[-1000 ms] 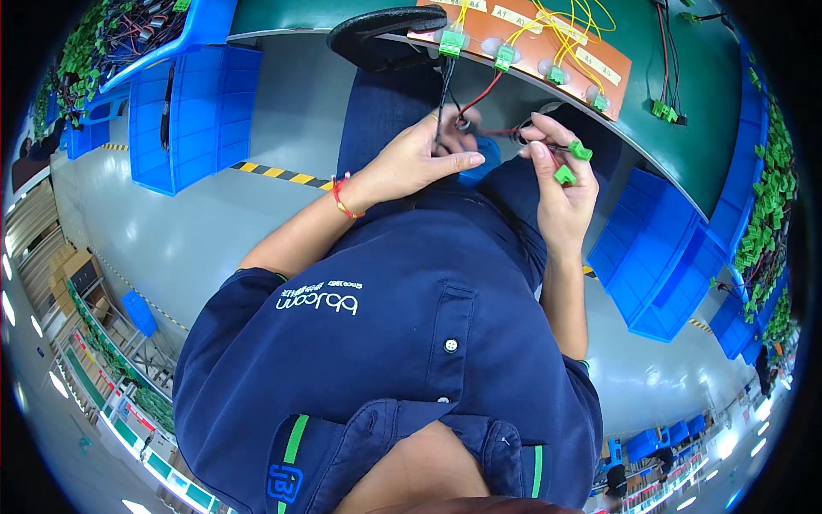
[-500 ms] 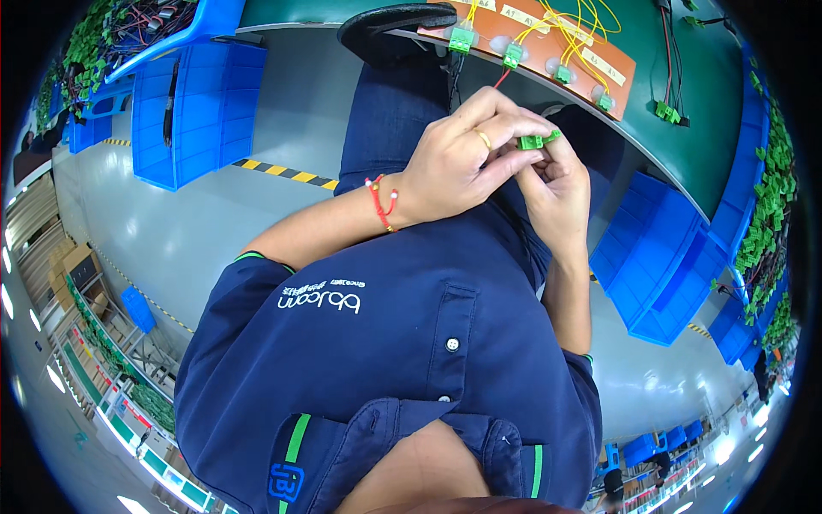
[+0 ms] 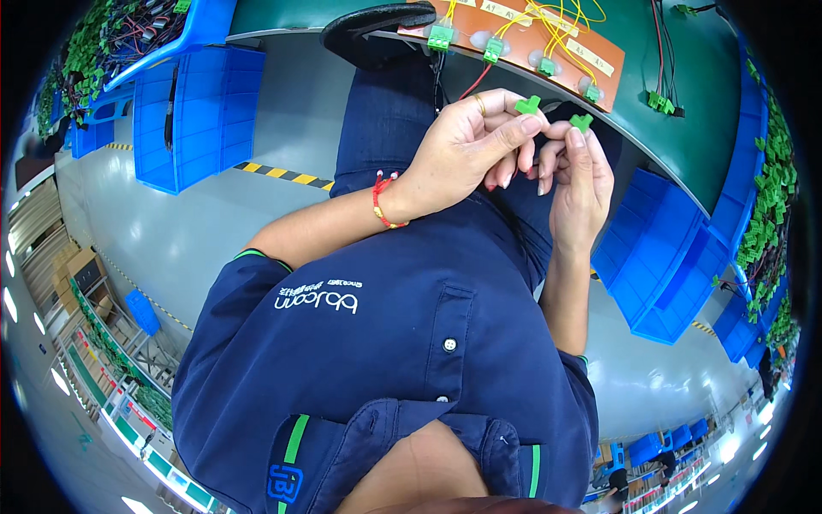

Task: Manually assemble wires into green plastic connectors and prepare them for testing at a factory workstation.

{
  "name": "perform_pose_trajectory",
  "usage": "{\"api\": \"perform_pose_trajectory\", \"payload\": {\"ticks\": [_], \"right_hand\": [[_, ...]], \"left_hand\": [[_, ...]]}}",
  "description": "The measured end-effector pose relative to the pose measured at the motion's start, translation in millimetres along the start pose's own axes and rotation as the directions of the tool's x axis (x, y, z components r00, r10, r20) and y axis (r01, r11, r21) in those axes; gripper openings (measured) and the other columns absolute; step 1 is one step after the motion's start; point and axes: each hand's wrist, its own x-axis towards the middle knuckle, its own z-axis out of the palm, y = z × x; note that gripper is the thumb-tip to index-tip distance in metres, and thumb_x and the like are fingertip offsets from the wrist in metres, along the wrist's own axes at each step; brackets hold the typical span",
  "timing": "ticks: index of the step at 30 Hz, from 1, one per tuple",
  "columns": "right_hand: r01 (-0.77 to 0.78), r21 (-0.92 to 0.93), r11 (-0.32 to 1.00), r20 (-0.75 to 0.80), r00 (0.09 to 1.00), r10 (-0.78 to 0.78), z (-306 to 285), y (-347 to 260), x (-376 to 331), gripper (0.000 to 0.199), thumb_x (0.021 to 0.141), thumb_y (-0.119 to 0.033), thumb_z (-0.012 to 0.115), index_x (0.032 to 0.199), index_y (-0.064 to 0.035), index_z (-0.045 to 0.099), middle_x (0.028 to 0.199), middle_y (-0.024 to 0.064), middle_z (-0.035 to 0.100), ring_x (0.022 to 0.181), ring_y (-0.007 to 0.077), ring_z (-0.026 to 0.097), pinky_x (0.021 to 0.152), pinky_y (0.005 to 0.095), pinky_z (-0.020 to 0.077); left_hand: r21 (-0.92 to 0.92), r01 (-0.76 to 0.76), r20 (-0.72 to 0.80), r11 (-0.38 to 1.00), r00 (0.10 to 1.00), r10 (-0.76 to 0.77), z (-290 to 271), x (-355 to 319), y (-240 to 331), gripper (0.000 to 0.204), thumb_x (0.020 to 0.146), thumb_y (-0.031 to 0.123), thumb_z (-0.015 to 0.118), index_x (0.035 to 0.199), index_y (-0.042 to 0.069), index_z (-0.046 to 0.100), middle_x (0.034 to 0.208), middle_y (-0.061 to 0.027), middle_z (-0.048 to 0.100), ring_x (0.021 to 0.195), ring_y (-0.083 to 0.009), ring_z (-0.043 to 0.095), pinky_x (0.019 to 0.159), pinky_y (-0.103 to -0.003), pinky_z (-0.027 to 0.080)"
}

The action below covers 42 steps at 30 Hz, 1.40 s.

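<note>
My left hand [image 3: 471, 146], with a ring and a red bracelet, pinches a small green terminal connector [image 3: 528, 105] between thumb and forefinger. In my right hand [image 3: 579, 176] a second small green terminal connector [image 3: 581, 122] is pinched at the fingertips. The two connectors are apart, though my hands are close together. Just beyond them lies an orange-brown board [image 3: 462, 21] on the green table; green terminal blocks [image 3: 494, 49] with yellow wires sit along its near edge. A red wire [image 3: 476, 83] runs down from one block and passes behind my left hand.
Blue bins [image 3: 201, 111] stand left of my legs, with another blue bin [image 3: 655, 257] at right. Many green connectors [image 3: 775, 201] fill a blue tray at far right. Loose wired connectors [image 3: 661, 103] lie on the green table [image 3: 702, 60]. Black-yellow tape [image 3: 282, 174] marks the floor.
The green connectors were together between my fingertips; now each hand holds one, separated. My right hand has shifted slightly right. The board appears a little further left in view.
</note>
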Motion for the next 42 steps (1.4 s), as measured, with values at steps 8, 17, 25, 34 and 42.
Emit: {"api": "perform_pose_trajectory", "payload": {"ticks": [8, 17, 25, 34, 42], "right_hand": [[-0.038, 0.448, 0.893, 0.174, 0.984, -0.046, -8, 2, 14, 0.035, 0.105, -0.028, 0.035, 0.099, -0.0005, 0.057, 0.054, -0.0045, 0.034, 0.045, 0.0048, 0.028, 0.046, 0.0227, 0.0294], [-0.289, 0.834, 0.47, 0.361, 0.93, -0.068, 1, 20, 18, 0.034, 0.106, -0.032, 0.028, 0.098, -0.0105, 0.053, 0.051, -0.0082, 0.026, 0.043, 0.0066, 0.021, 0.049, 0.0252, 0.0232], [-0.365, 0.91, 0.194, 0.394, 0.909, -0.137, 7, 22, 20, 0.028, 0.104, -0.028, 0.032, 0.091, -0.0134, 0.053, 0.049, -0.0066, 0.025, 0.045, 0.0087, 0.019, 0.053, 0.0269, 0.0211], [-0.336, 0.936, 0.102, 0.341, 0.939, -0.037, 18, 5, 14, 0.029, 0.103, -0.026, 0.032, 0.087, -0.0126, 0.053, 0.049, -0.0056, 0.028, 0.045, 0.0091, 0.023, 0.055, 0.0272, 0.022], [-0.312, 0.933, 0.179, 0.322, 0.947, -0.024, 12, 9, 14, 0.028, 0.102, -0.026, 0.033, 0.086, -0.0137, 0.052, 0.049, -0.0063, 0.028, 0.045, 0.0088, 0.023, 0.055, 0.0272, 0.0223]], "left_hand": [[-0.418, 0.002, 0.138, 0.908, 0.989, 0.061, 2, -6, 6, 0.04, 0.104, 0.022, 0.041, 0.134, -0.004, 0.046, 0.111, -0.0104, 0.058, 0.096, -0.0182, 0.062, 0.088, -0.034, 0.051], [-0.229, -0.058, 0.134, 0.972, 0.987, 0.091, -9, -11, 20, 0.035, 0.104, 0.022, 0.043, 0.122, -0.005, 0.056, 0.101, -0.0095, 0.059, 0.084, -0.0158, 0.062, 0.078, -0.032, 0.053], [0.05, 0.042, -0.133, 0.998, 0.991, -0.035, -5, -1, 11, 0.027, 0.1, 0.021, 0.056, 0.102, -0.002, 0.069, 0.055, 0.0018, 0.052, 0.042, -0.0028, 0.044, 0.039, -0.018, 0.034], [0.228, -0.047, -0.176, 0.972, 0.98, 0.088, 4, 15, 8, 0.025, 0.097, 0.023, 0.061, 0.098, 0.001, 0.074, 0.056, 0.0012, 0.057, 0.045, -0.0014, 0.047, 0.041, -0.017, 0.037], [0.31, -0.124, -0.252, 0.942, 0.945, 0.207, 10, 22, -7, 0.022, 0.095, 0.019, 0.064, 0.095, 0.0, 0.074, 0.06, 0.0011, 0.061, 0.048, -0.001, 0.048, 0.043, -0.017, 0.038]]}}
